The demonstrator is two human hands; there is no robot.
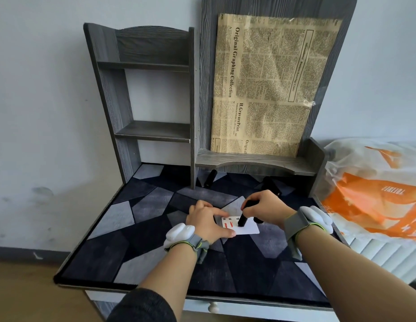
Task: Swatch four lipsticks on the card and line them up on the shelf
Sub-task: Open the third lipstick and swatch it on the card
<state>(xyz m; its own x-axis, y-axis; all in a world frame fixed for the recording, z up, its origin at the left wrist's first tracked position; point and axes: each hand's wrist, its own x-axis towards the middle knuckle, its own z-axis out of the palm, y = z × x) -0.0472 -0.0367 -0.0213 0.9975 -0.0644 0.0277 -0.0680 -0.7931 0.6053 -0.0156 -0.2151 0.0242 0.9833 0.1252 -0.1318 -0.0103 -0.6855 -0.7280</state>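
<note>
A white card (248, 228) lies on the patterned desk mat, with red swatch marks near its left end. My left hand (205, 221) presses flat on the card's left edge, fingers spread. My right hand (267, 209) grips a black lipstick (243, 219), its tip down on the card beside the red marks. A small black piece (258, 220), perhaps a cap, lies by the card under my right hand. Two more black lipsticks lie under the low shelf: one (210, 178) at the left, one (270, 184) at the right. The grey shelf unit (153, 131) stands at the back.
A dark geometric mat (155, 240) covers the desk. A newspaper sheet (272, 84) is taped to the tall back panel. An orange and white plastic bag (376, 191) lies to the right on a white radiator. A drawer knob (212, 306) shows at the desk's front.
</note>
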